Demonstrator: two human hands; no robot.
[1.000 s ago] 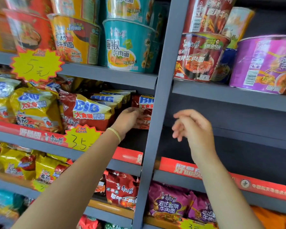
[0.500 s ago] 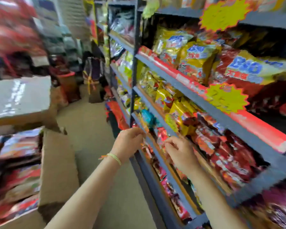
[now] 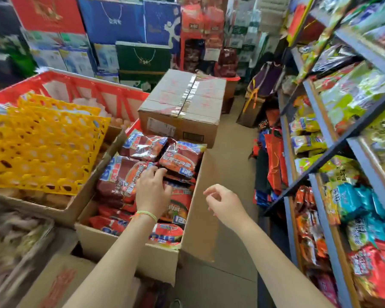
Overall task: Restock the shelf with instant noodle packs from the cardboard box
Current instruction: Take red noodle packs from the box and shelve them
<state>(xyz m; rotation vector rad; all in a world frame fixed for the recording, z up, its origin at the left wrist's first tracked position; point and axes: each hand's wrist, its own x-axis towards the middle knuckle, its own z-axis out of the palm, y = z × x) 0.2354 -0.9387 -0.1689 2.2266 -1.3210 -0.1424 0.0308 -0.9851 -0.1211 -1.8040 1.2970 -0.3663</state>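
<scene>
An open cardboard box (image 3: 206, 210) in front of me holds several red instant noodle packs (image 3: 180, 161). My left hand (image 3: 152, 192) reaches into the box, its fingers spread and touching the top of a red pack (image 3: 120, 178); no grip on it shows. My right hand (image 3: 225, 205) hangs over the box's right flap with fingers loosely curled and nothing in it. The grey metal shelf (image 3: 320, 121) runs along the right side, filled with noodle and snack packs.
A sealed taped carton (image 3: 187, 103) stands behind the open box. Yellow egg trays (image 3: 42, 143) lie in a red crate (image 3: 93, 90) at the left. Another carton (image 3: 58, 283) is at the bottom left. Gift boxes are stacked at the back. A narrow floor aisle (image 3: 231, 152) runs between box and shelf.
I have turned away from the shelf to the box. My left hand has moved from the shelf's noodle packs down onto a pack in the box; my right hand followed, empty.
</scene>
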